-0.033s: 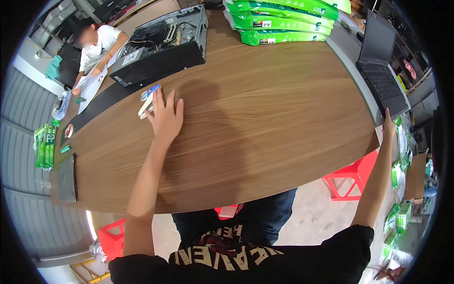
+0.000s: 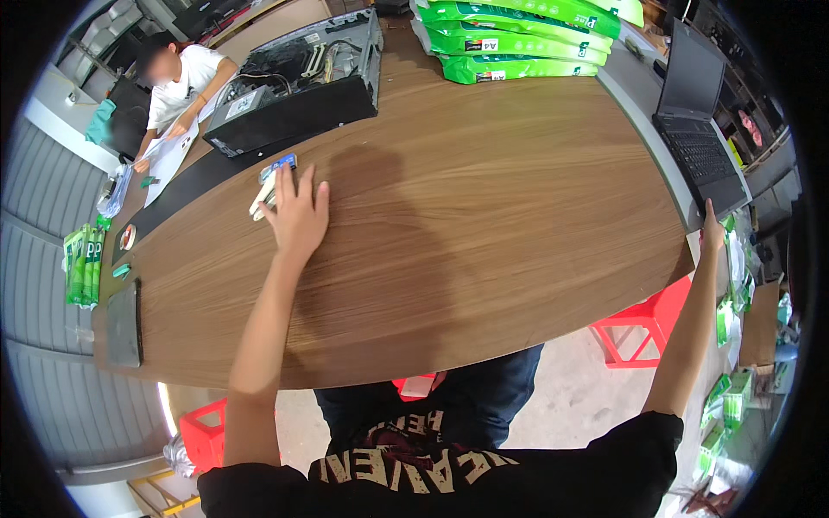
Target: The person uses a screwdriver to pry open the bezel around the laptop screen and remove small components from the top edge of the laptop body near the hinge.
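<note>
My left hand (image 2: 298,220) lies over the wooden table with its fingers spread. Under and beside its fingertips is a small white, narrow object (image 2: 262,200), with a blue-and-clear piece (image 2: 278,166) just beyond; the hand partly covers both and their kind is unclear. Far to the right, my right hand (image 2: 713,231) is at the near corner of an open black laptop (image 2: 698,155). One finger shows along the laptop's edge, and the rest of the grip is mostly hidden.
An opened black computer case (image 2: 298,112) stands on the table (image 2: 501,224) at the far left; a person (image 2: 186,86) sits beyond it with papers. Green packs (image 2: 522,43) are stacked at the back. A dark flat device (image 2: 123,324) lies at the left edge. Red stools (image 2: 643,324) stand below.
My left hand has shifted slightly left and toward me, and the white object's near end has moved a little with it. My right hand stays at the laptop corner.
</note>
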`<state>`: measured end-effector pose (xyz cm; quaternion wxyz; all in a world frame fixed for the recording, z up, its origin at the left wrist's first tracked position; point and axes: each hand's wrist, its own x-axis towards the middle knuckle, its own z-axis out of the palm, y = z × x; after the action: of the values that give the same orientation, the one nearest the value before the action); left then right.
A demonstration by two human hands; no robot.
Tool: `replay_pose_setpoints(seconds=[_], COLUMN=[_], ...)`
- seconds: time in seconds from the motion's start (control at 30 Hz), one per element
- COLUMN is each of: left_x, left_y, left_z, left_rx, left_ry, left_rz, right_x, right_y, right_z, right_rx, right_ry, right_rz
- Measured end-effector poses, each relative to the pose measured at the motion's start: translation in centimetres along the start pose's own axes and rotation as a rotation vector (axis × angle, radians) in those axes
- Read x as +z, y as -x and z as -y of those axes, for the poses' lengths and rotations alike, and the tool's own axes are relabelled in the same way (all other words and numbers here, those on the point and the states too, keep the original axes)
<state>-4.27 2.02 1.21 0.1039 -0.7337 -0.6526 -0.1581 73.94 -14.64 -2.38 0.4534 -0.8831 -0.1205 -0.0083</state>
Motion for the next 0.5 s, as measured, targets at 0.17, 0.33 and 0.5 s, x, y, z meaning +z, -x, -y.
replay_pose_setpoints(seconds=[0.17,0.33,0.5], left_x=[2.5,2.1,-0.1], left_y=[-0.6,1.3,1.8], left_z=[8.3,8.9,1.1], left_rx=[0.116,0.107,0.182], left_ry=[-0.085,0.1,0.366], left_rz=[-0.173,-0.292,-0.173], right_x=[-1.3,-0.4,-0.3], right_y=[-3.4,-0.7,2.8], right_z=[-1.7,1.4,4.2], right_rx=[0.005,0.093,0.271], right_ry=[-0.128,0.247,0.06], right_rz=[0.028,0.083,0.038])
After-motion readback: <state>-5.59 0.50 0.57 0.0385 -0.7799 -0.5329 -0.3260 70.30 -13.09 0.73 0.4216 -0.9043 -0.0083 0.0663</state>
